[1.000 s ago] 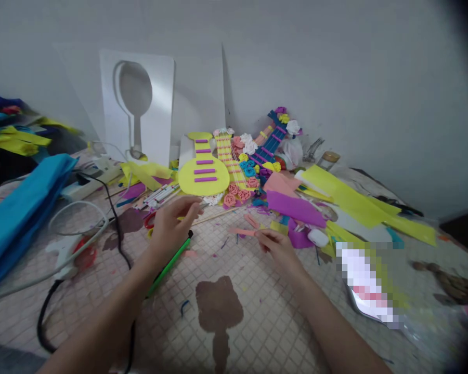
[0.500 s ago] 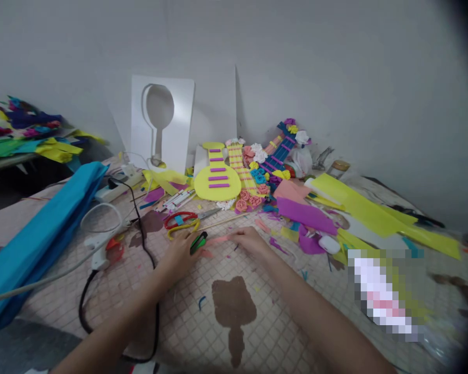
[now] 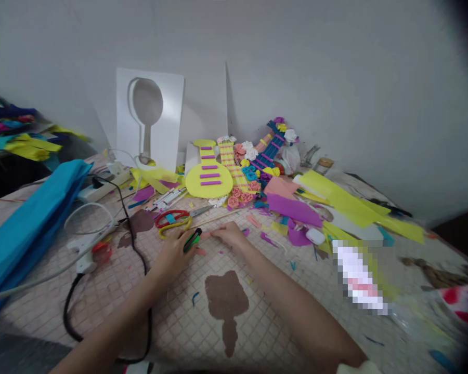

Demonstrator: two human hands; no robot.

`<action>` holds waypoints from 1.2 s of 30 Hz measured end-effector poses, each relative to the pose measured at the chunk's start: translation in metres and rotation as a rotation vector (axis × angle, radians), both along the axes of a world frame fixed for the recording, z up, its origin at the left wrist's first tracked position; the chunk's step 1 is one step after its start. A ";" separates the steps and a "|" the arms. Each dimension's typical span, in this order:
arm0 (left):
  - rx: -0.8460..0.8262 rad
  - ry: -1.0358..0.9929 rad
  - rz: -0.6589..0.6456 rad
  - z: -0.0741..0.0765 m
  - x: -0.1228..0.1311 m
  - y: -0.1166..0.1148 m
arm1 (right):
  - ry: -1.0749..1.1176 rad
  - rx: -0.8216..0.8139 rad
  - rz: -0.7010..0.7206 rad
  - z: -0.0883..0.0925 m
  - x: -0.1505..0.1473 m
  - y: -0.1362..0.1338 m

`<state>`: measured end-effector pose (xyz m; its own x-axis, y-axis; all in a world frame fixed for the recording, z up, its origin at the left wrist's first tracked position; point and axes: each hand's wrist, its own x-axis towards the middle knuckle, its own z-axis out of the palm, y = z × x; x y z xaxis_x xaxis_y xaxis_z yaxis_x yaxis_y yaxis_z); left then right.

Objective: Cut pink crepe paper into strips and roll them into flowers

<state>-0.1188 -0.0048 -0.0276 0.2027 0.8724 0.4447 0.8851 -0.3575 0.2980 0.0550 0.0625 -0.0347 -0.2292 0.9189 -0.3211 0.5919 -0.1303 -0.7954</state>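
Note:
In the head view my left hand [image 3: 174, 255] is closed round a green and black utility knife [image 3: 192, 241], its far end pointing up and away. A salmon-pink paper strip [image 3: 205, 235] runs between my two hands, and its loose end shows below the knife. My right hand [image 3: 231, 235] pinches the strip's other end. Red and yellow scissors [image 3: 175, 219] lie just beyond my left hand, blades to the right. Past them stands a yellow guitar-shaped cutout [image 3: 209, 182] with purple bars.
Paper flowers [image 3: 242, 197] and a blue decorated guitar shape [image 3: 271, 152] lean at the back. A white board [image 3: 170, 111] with a cut-out hole stands by the wall. Black cable [image 3: 134, 236], power strip [image 3: 101, 189] and blue paper [image 3: 35, 208] lie left; yellow sheets [image 3: 343, 197] lie right.
My two hands are closer together, and less of the pink strip shows between them. The whole view has shifted slightly to the right. The knife stays in my left hand.

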 end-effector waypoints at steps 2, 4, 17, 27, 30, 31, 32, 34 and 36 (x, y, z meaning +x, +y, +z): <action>0.000 0.013 -0.007 -0.003 0.000 0.001 | 0.000 0.056 -0.007 -0.001 0.002 -0.002; 0.000 0.024 -0.011 -0.005 -0.002 0.002 | 0.011 0.136 -0.019 0.001 0.006 -0.007; 0.138 -0.113 -0.138 0.005 0.018 -0.065 | -0.215 0.599 -0.324 0.009 0.133 -0.036; 0.196 -0.177 -0.208 0.000 0.036 -0.090 | -0.541 0.784 -0.578 0.010 0.187 -0.020; 0.224 -0.194 -0.229 0.003 0.036 -0.089 | -0.599 0.801 -0.658 0.017 0.196 -0.015; 0.232 -0.194 -0.236 0.003 0.037 -0.088 | -0.613 0.806 -0.663 0.021 0.200 -0.011; 0.236 -0.190 -0.239 0.002 0.037 -0.088 | -0.624 0.812 -0.651 0.026 0.205 -0.005; 0.238 -0.177 -0.242 0.001 0.037 -0.088 | -0.638 0.819 -0.576 0.035 0.213 0.009; 0.230 -0.174 -0.247 -0.001 0.036 -0.087 | -0.644 0.815 -0.455 0.043 0.218 0.026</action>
<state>-0.0830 -0.0918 -0.0289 0.2986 0.6799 0.6697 0.7067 -0.6291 0.3236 0.2730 0.0885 0.0083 0.1716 0.8639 0.4736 0.9517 -0.0211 -0.3063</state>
